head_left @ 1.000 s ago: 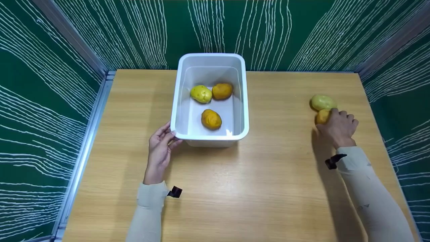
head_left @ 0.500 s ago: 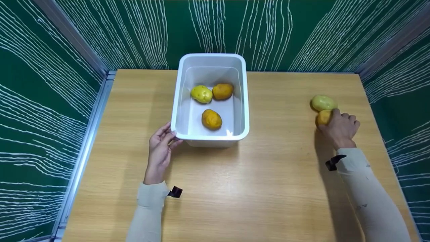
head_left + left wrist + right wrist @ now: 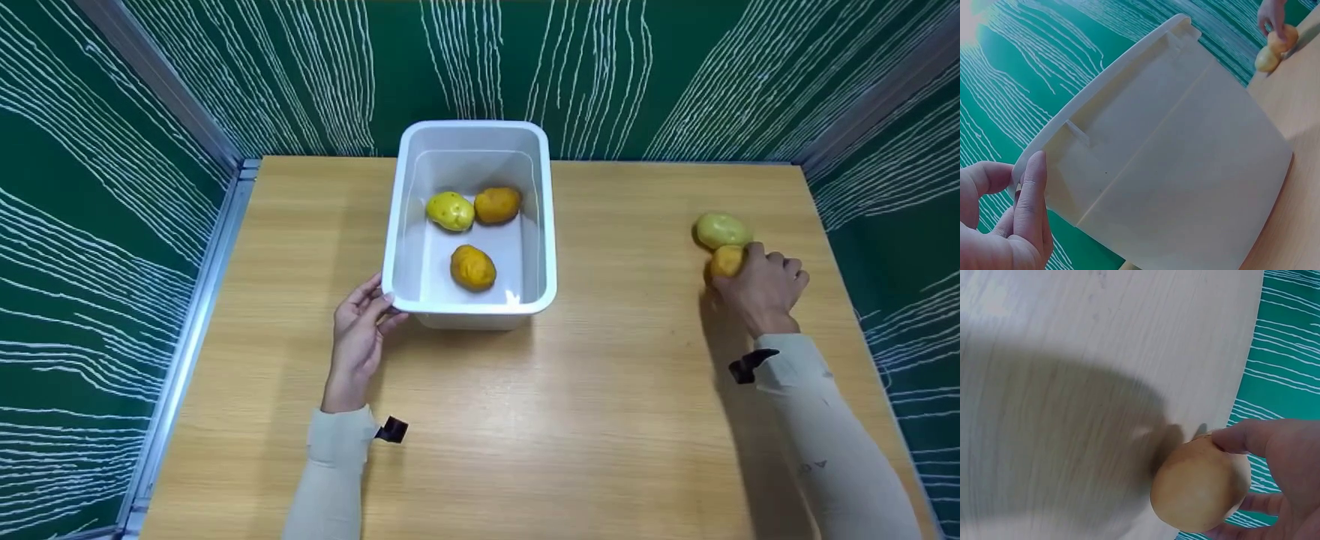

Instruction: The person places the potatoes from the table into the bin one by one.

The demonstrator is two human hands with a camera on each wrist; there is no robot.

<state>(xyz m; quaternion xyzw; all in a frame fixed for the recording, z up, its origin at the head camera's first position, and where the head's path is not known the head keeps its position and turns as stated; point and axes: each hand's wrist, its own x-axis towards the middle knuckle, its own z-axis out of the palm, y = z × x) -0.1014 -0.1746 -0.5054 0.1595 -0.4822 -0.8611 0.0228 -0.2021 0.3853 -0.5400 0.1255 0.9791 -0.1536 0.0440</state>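
Observation:
A white plastic bin [image 3: 480, 308] stands at the middle back of the table, with three yellow-brown potatoes [image 3: 472, 268] on its floor. My left hand [image 3: 356, 334] pinches the bin's near-left rim corner; in the left wrist view the thumb and fingers [image 3: 1030, 197] meet across that rim. Far to the right, my right hand [image 3: 765, 289] grips a yellow-brown potato [image 3: 1199, 486], its thumb and fingers around one side. Close behind that potato lies a paler, greenish-yellow potato [image 3: 722, 229] on the table.
The wooden table [image 3: 570, 420] is bounded by green walls [image 3: 397, 67] with white wavy lines at the back and both sides. A metal frame rail [image 3: 202, 300] runs along the left edge.
My right hand and the potato in it have shifted slightly to the right. The left hand, the bin and the other potatoes have stayed in place.

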